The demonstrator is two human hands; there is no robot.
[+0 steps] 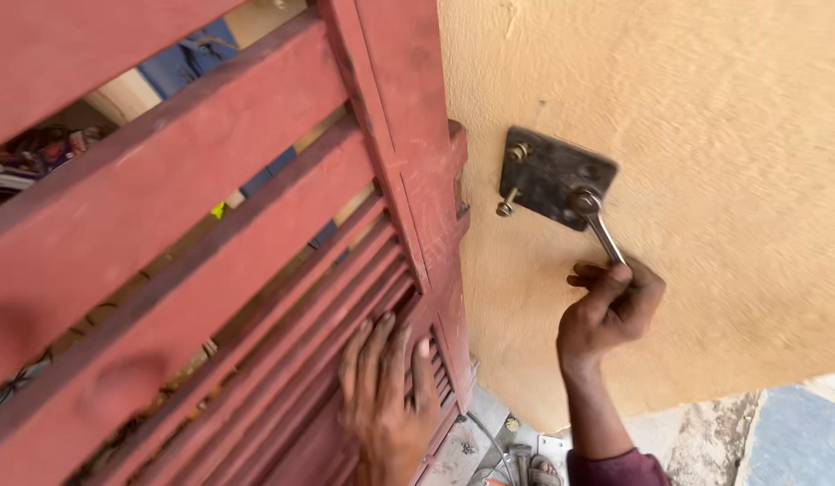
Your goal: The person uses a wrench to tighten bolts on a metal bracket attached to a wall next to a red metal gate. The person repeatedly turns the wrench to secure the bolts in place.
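My right hand (611, 306) grips the handle of a metal spanner (599, 227). Its ring end sits on a bolt at the lower right corner of a dark metal plate (548, 175) fixed to the tan plastered wall (705, 135). Two more bolts stick out on the plate's left side, one near the top and one lower down. My left hand (386, 391) lies flat, fingers spread, on the slats of a red slatted metal gate (210, 234) that stands just left of the plate.
Through the slats I glimpse blue and cream surfaces and clutter behind the gate. On the ground below lie loose metal parts and tools (516, 454). A blue surface (800, 436) shows at the bottom right.
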